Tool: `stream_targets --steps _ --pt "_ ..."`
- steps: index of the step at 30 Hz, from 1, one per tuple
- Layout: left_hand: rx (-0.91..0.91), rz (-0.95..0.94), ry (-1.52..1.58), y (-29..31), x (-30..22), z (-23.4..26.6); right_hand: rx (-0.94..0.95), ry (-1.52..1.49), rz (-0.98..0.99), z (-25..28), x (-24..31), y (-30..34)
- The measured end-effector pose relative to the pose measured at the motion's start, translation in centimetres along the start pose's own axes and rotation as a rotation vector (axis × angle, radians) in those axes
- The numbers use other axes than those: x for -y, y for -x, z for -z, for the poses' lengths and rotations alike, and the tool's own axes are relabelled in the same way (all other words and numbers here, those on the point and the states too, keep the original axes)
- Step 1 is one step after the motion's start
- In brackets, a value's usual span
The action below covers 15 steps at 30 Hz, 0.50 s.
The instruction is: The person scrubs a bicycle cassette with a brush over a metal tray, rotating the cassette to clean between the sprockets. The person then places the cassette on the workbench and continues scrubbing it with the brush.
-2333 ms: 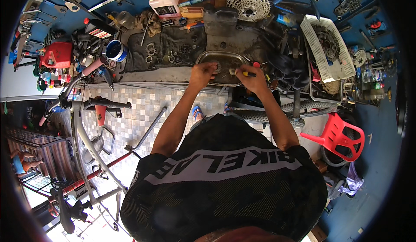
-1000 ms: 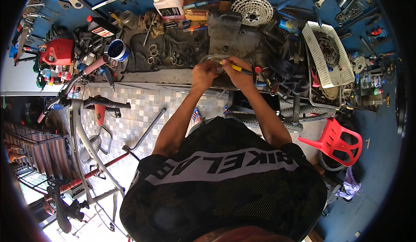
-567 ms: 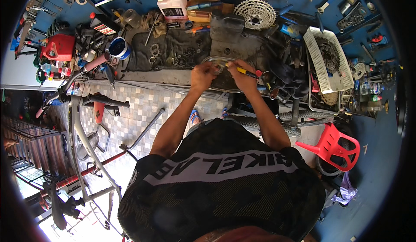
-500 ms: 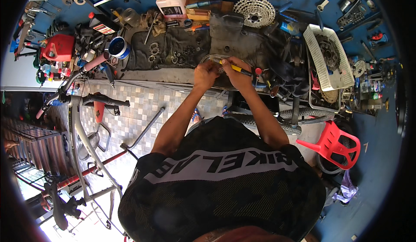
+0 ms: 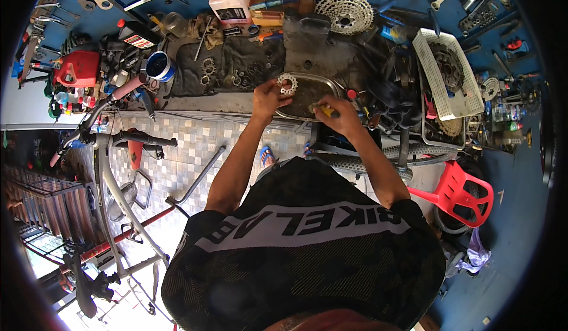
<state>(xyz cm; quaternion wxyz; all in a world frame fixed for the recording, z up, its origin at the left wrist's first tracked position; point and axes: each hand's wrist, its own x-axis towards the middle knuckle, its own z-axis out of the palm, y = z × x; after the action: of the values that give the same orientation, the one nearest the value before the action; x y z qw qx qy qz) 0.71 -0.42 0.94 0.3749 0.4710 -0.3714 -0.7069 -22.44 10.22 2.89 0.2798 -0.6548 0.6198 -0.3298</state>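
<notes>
My left hand (image 5: 269,101) pinches a small toothed bicycle sprocket (image 5: 292,87) by its left side, raised at the left end of a metal tray (image 5: 305,99). Over the tray's right part, my right hand (image 5: 342,115) is closed round a tool with a yellow-and-black handle (image 5: 327,112); its working end is low at the tray and cannot be made out. On the dark cloth left of the tray lie more sprockets (image 5: 207,67) and several small rings (image 5: 239,77).
A large cassette (image 5: 345,13) lies at the back of the bench, beside a pinkish jug (image 5: 229,5). A white plastic basket (image 5: 421,52) with a cassette inside stands to the right. Left are a blue-and-white tub (image 5: 160,66) and a bicycle frame (image 5: 112,177). A red chair (image 5: 455,192) stands at right.
My hands have come apart. The left has moved slightly left, lifting the sprocket into plain sight. The right has turned the yellow-handled tool and lowered it toward the tray, which now shows more.
</notes>
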Motion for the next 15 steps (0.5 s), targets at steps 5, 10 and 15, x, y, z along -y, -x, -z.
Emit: stream_targets --steps 5,10,15 --pt "-0.013 0.014 -0.005 -0.2 1.2 -0.9 -0.117 -0.296 -0.154 -1.2 1.2 -2.4" --pt "-0.056 -0.05 0.021 0.1 1.5 -1.9 -0.14 -0.277 -0.019 -1.5 1.3 -3.8" --pt "-0.03 -0.214 -0.351 -1.0 2.5 -0.8 -0.063 -0.211 0.188 -1.9 3.6 -3.6"
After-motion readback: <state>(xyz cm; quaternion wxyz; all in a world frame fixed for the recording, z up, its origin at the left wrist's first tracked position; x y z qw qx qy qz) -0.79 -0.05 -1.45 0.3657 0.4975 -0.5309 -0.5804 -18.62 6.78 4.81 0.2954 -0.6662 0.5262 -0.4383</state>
